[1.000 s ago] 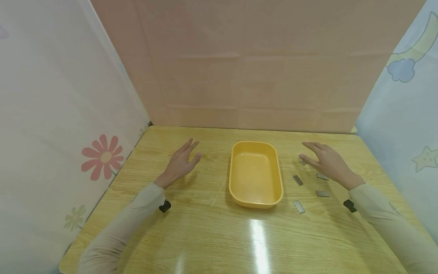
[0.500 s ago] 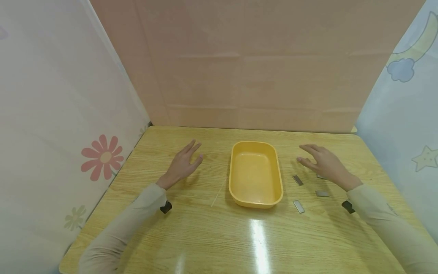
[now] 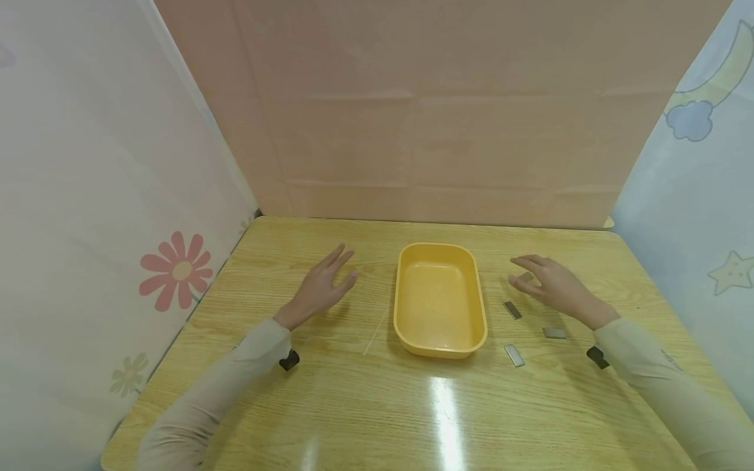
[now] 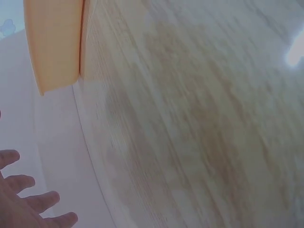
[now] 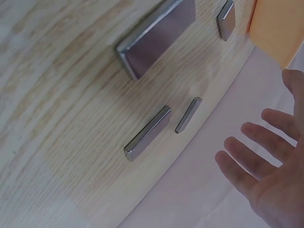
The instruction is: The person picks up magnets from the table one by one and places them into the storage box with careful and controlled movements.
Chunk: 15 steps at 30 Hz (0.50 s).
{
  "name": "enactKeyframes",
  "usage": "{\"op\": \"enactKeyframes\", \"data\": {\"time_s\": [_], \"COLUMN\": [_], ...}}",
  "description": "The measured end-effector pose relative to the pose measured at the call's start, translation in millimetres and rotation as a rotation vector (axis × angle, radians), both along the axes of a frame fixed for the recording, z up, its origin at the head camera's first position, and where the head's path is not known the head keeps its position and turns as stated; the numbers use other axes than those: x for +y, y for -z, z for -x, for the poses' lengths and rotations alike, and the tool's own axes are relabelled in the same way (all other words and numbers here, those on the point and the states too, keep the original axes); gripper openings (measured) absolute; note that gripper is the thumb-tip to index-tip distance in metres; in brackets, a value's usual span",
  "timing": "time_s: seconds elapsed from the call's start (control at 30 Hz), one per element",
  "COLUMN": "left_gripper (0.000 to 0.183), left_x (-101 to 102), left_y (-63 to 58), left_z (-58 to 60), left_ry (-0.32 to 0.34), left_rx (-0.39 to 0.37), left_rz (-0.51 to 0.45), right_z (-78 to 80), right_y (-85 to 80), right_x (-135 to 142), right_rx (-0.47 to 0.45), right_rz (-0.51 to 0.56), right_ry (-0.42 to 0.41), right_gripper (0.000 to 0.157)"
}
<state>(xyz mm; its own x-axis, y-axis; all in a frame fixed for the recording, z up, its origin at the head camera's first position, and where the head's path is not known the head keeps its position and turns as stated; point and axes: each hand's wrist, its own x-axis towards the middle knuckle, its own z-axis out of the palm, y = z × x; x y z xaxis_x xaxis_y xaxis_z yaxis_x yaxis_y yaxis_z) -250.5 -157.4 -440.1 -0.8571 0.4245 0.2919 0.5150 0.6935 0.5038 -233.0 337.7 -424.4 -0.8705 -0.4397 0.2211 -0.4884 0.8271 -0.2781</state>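
Observation:
My left hand [image 3: 318,291] hovers over the table left of the yellow plastic tub [image 3: 438,350], fingers extended and thumb apart, holding nothing. On the tub's other side, my right hand [image 3: 556,288] hangs above several small, flat metal bars. One bar [image 3: 526,277] shows through the gap between its thumb and forefinger. The right wrist view has the fingers [image 5: 247,156] spread in the air, away from a large-looking near bar [image 5: 161,38] and a thinner bar [image 5: 188,115]. More bars lie nearer me, a dark one [image 3: 512,310] beside the tub and a shiny one [image 3: 514,355].
The wood-grain table [image 3: 353,405] is enclosed by a plain beige backdrop [image 3: 412,131] and patterned side sheets. A thin pale line [image 3: 374,333] runs along the tabletop left of the tub. Another bar [image 3: 554,333] lies close to the right wrist.
Both hands have drifted slightly inward and toward me. The right hand now covers a bar that showed beneath it before, while another appears between its thumb and fingers. Tub and bars stay put.

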Motion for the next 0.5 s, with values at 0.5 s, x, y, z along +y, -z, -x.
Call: {"op": "enactKeyframes", "data": {"time_s": [0.5], "left_gripper": [0.066], "left_x": [6.3], "left_y": [7.0], "left_z": [-3.7], "left_ry": [0.039], "left_rx": [-0.025], "left_rz": [0.015], "right_z": [1.2], "right_y": [8.8], "right_x": [-0.1], "right_rx": [0.056], "right_rz": [0.002], "right_ry": [-0.077], "right_gripper": [0.045]}}
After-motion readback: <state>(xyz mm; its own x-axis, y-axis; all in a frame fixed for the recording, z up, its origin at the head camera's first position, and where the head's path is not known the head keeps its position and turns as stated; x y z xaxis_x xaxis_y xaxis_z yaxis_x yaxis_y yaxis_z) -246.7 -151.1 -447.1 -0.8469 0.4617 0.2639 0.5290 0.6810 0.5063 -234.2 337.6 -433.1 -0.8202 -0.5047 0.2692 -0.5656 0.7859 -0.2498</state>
